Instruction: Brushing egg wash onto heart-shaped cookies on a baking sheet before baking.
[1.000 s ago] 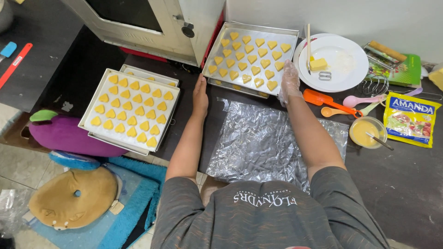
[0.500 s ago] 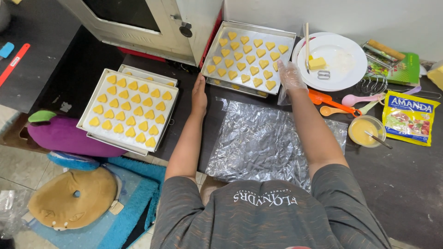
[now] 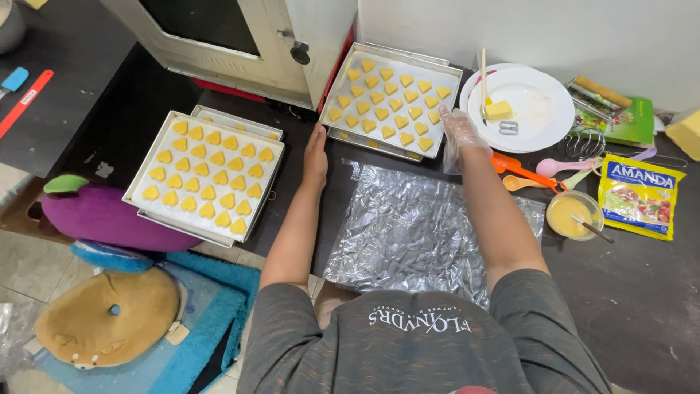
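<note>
Slid farther away since a second ago: baking tray (image 3: 446, 79) of yellow heart-shaped dough pieces (image 3: 389, 104), now far of foil sheet (image 3: 415, 230).
Head view: left hand (image 3: 316, 155) flat, open against tray's near edge, holding nothing; gloved right hand (image 3: 459, 131) at right corner, grip unclear; second filled tray (image 3: 146, 175) left on counter (image 3: 642, 292); foil bare.

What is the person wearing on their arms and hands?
The right hand wears a thin, clear plastic glove, loose and crinkly. The left hand is bare, with no glove. Both arms are bare below short sleeves of a dark grey, faintly streaked T-shirt. No watch or rings can be seen.
</note>
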